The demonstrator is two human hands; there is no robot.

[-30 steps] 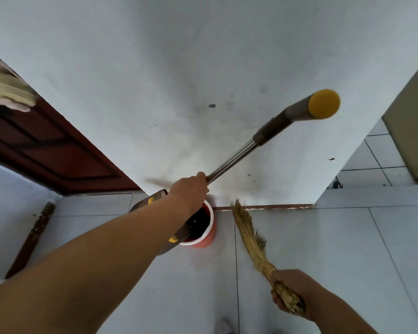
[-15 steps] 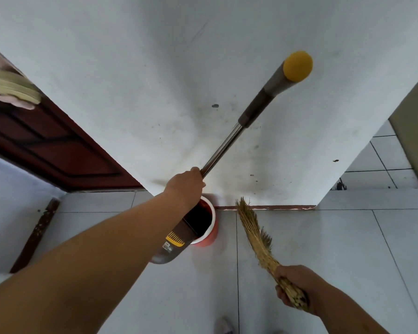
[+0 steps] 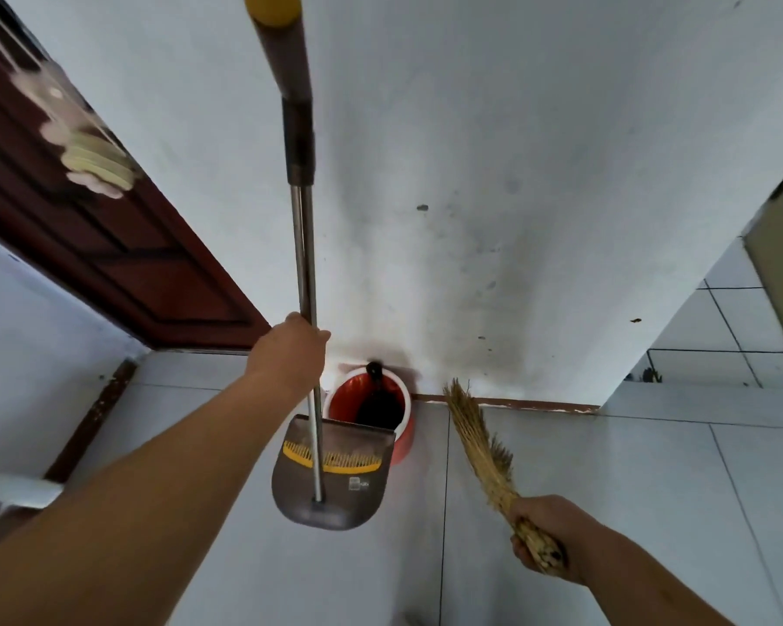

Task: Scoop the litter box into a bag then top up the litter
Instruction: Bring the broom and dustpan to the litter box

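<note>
My left hand (image 3: 292, 350) grips the metal pole of a long-handled grey dustpan (image 3: 331, 476). The pole stands nearly upright, its yellow-capped handle (image 3: 272, 9) at the top edge of the view. The pan hangs just in front of a red bin (image 3: 401, 440) with a white rim, which stands against the wall. A dark scoop-like thing (image 3: 378, 406) sits inside the bin. My right hand (image 3: 539, 533) holds a short straw broom (image 3: 482, 449) by its bound end, bristles pointing up toward the wall base, right of the bin.
A white wall (image 3: 471, 173) rises directly ahead above the light tiled floor (image 3: 652, 490). A dark red door (image 3: 123, 246) with hanging decorations is at the left. A tiled passage (image 3: 715, 336) opens at the right, past the wall's corner.
The dustpan pole has swung from leaning right to nearly upright, and the pan has turned out in front of the bin, uncovering it. The broom has stayed almost in place.
</note>
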